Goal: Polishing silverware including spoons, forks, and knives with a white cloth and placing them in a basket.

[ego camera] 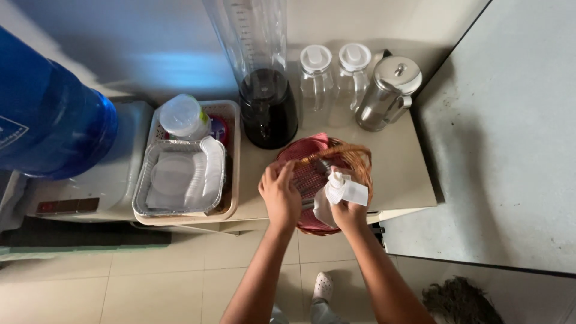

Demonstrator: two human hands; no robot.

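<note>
Gripping white cloth (342,192), right hand (348,211) closed, against woven basket (360,159).

The blue water bottle (48,114) is cut off by the left edge.

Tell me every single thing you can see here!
Water bottle: one, blue, far left on a white dispenser.
Foil trays: a stack, silver, in a beige tray.
Plastic tub: one, clear, behind the foil trays.
Blender: one, clear jar on a black base, at the wall.
Glass jugs: two, clear with white lids, beside the blender.
Metal jug: one, silver, right end of the counter.
Basket: one, brown wicker, holding a red basket.
Mop: one, dark, floor bottom right.
Left hand: on the red basket.
Right hand: gripping a white cloth.
</note>
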